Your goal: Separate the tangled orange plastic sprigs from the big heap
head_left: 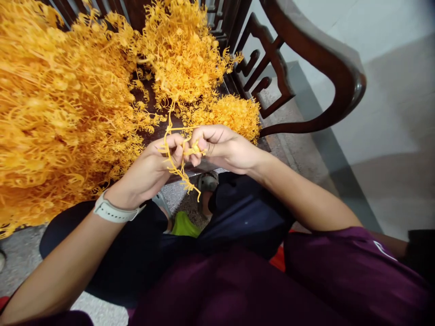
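My left hand (149,167), wearing a pale watch strap (113,209) on its wrist, is closed in a pinch on a thin yellow plastic flower stem (172,167) with small side prongs. Facing it, my right hand (227,147) pinches yellow plastic sprigs (195,148) between thumb and fingers. Both sets of fingertips nearly meet, and the stem's branched lower end hangs below them. Another part of it reaches up towards the heap behind. Exactly how the pieces join is hidden by the fingers.
A large heap of yellow plastic sprigs (68,108) fills the left. Another bunch (183,54) and a smaller one (234,113) lie on a dark wooden seat (147,122). A curved wooden armrest (326,59) stands at right. Something bright green (185,225) lies between my feet.
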`<action>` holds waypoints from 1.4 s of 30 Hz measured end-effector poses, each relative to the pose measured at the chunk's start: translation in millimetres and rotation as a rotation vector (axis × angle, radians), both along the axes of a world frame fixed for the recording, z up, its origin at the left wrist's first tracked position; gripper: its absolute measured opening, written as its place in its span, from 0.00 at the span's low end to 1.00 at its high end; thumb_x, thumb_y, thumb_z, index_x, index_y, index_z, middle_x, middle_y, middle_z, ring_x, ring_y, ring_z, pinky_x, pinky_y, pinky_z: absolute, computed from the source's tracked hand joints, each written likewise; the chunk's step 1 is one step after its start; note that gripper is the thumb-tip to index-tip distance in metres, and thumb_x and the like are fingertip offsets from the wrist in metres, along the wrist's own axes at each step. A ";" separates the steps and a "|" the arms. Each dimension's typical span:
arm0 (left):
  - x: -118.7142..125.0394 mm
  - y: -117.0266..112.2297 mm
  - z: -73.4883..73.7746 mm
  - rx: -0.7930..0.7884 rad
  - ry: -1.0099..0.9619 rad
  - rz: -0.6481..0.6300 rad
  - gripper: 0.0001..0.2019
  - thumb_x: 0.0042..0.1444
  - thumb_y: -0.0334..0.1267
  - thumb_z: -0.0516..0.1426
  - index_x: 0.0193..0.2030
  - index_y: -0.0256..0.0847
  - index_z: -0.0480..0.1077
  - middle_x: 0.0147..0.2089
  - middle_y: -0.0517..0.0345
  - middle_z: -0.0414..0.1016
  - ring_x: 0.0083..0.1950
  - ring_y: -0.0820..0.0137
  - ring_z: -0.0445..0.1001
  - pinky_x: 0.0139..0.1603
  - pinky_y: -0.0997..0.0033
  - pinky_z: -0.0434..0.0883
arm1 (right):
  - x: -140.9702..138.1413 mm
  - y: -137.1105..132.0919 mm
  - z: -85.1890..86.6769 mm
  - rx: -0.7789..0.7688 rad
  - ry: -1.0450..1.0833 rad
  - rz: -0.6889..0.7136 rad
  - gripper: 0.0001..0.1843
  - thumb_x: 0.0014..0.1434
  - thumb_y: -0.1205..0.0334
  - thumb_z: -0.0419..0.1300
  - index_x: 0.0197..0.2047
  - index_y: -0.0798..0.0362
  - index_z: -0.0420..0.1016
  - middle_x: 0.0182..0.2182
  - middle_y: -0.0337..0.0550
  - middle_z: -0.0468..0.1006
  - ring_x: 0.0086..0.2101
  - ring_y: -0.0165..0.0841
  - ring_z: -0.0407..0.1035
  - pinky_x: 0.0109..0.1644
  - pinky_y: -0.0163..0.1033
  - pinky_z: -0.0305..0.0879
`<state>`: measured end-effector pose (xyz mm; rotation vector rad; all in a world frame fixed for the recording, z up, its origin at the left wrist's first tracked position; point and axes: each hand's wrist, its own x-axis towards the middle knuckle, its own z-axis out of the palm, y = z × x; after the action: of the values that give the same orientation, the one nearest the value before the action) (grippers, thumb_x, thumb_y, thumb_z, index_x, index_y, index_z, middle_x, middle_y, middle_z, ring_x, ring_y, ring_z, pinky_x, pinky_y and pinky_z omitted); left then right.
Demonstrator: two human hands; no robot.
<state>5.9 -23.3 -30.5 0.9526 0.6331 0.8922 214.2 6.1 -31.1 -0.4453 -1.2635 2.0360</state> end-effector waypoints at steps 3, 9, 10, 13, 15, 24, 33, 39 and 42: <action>-0.7 -0.7 0.3 -0.021 -0.013 -0.023 0.14 0.60 0.46 0.75 0.34 0.42 0.80 0.36 0.56 0.80 0.40 0.66 0.78 0.46 0.65 0.76 | 0.5 0.6 -2.9 -0.039 0.038 0.057 0.18 0.69 0.53 0.76 0.38 0.56 0.77 0.32 0.38 0.83 0.35 0.27 0.76 0.47 0.35 0.71; -2.6 -2.8 2.5 -0.066 -0.043 -0.039 0.12 0.60 0.41 0.75 0.34 0.40 0.80 0.35 0.54 0.81 0.39 0.68 0.80 0.45 0.70 0.76 | 0.7 2.2 -5.3 -0.056 0.071 0.118 0.19 0.68 0.52 0.77 0.36 0.56 0.76 0.33 0.41 0.85 0.37 0.30 0.79 0.50 0.37 0.74; -2.9 -3.0 2.6 -0.070 -0.048 -0.048 0.12 0.60 0.41 0.75 0.35 0.40 0.80 0.36 0.54 0.81 0.39 0.68 0.80 0.45 0.70 0.76 | 0.6 2.2 -5.3 -0.049 0.077 0.123 0.19 0.68 0.52 0.76 0.36 0.56 0.76 0.33 0.41 0.85 0.37 0.30 0.79 0.50 0.37 0.74; -3.4 -3.6 3.4 -0.074 -0.063 -0.059 0.14 0.61 0.45 0.75 0.35 0.41 0.79 0.36 0.54 0.82 0.38 0.68 0.80 0.44 0.70 0.76 | -0.2 0.9 -5.5 -0.022 0.098 0.119 0.17 0.70 0.53 0.75 0.37 0.56 0.77 0.33 0.41 0.85 0.38 0.30 0.79 0.49 0.37 0.74; -3.2 -3.8 4.9 -0.069 -0.072 -0.057 0.15 0.60 0.47 0.75 0.34 0.41 0.79 0.36 0.55 0.81 0.37 0.69 0.79 0.43 0.70 0.76 | -1.5 -0.7 -6.2 -0.004 0.104 0.097 0.18 0.71 0.53 0.74 0.38 0.56 0.77 0.33 0.40 0.84 0.38 0.30 0.79 0.49 0.37 0.74; 7.3 -6.8 6.6 -0.063 -0.119 0.088 0.16 0.58 0.46 0.77 0.34 0.40 0.79 0.35 0.57 0.76 0.40 0.69 0.76 0.48 0.70 0.76 | -9.1 -4.8 -3.4 0.037 0.042 -0.106 0.21 0.68 0.47 0.76 0.38 0.54 0.75 0.32 0.37 0.80 0.34 0.27 0.74 0.44 0.35 0.74; 10.9 -9.5 11.8 0.019 -0.042 0.168 0.15 0.61 0.48 0.75 0.35 0.41 0.80 0.37 0.55 0.75 0.41 0.65 0.74 0.48 0.66 0.74 | -4.2 -8.3 5.3 0.065 -0.012 -0.197 0.17 0.67 0.52 0.77 0.41 0.53 0.77 0.34 0.39 0.77 0.35 0.29 0.72 0.43 0.37 0.70; 11.5 -10.9 9.4 -0.023 -0.075 0.094 0.17 0.59 0.50 0.76 0.33 0.43 0.77 0.36 0.56 0.72 0.40 0.65 0.72 0.47 0.64 0.74 | -8.2 -15.0 2.0 0.053 0.046 -0.142 0.17 0.69 0.52 0.75 0.42 0.53 0.74 0.35 0.40 0.75 0.36 0.30 0.68 0.43 0.36 0.67; 11.5 -11.9 9.2 -0.046 -0.083 0.097 0.18 0.58 0.49 0.77 0.32 0.43 0.76 0.35 0.57 0.71 0.39 0.66 0.70 0.44 0.65 0.74 | -11.4 -16.9 2.1 0.049 0.081 -0.138 0.17 0.69 0.53 0.75 0.41 0.53 0.73 0.37 0.41 0.75 0.38 0.31 0.68 0.44 0.37 0.67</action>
<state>17.4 -35.2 -21.2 0.8446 0.6299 0.9940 202.8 -10.7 -29.0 -0.4111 -1.1981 1.8848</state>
